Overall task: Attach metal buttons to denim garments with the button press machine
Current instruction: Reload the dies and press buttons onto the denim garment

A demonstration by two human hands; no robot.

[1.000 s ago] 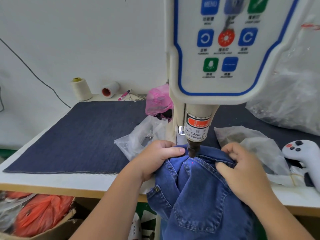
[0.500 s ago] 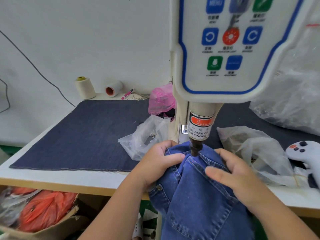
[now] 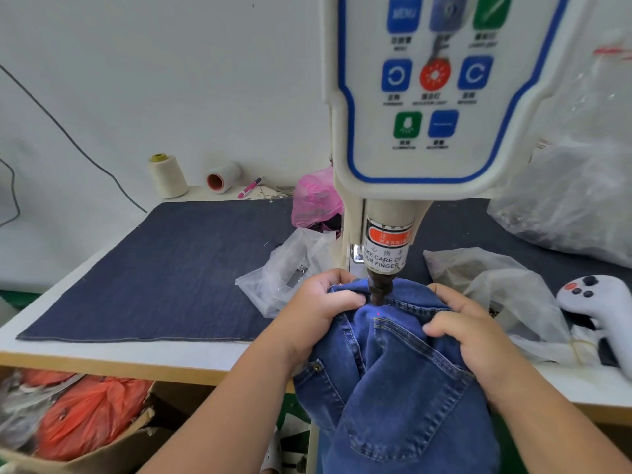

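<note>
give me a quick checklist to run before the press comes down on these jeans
1. Both hands hold the jeans: ok, left hand and right hand grip the bunched denim.
2. Denim under the press head: ok.
3. Fingers away from the head: not ok, the left hand's fingertips are right beside it.
4. Red dot on the button spot: cannot tell.
5. Button loaded in the head: cannot tell, hidden.

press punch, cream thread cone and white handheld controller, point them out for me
press punch [image 3: 379, 291], head view, dark tip above the jeans
cream thread cone [image 3: 168, 177], head view, middle of the wound thread
white handheld controller [image 3: 596, 304], head view, white body below its buttons
</note>
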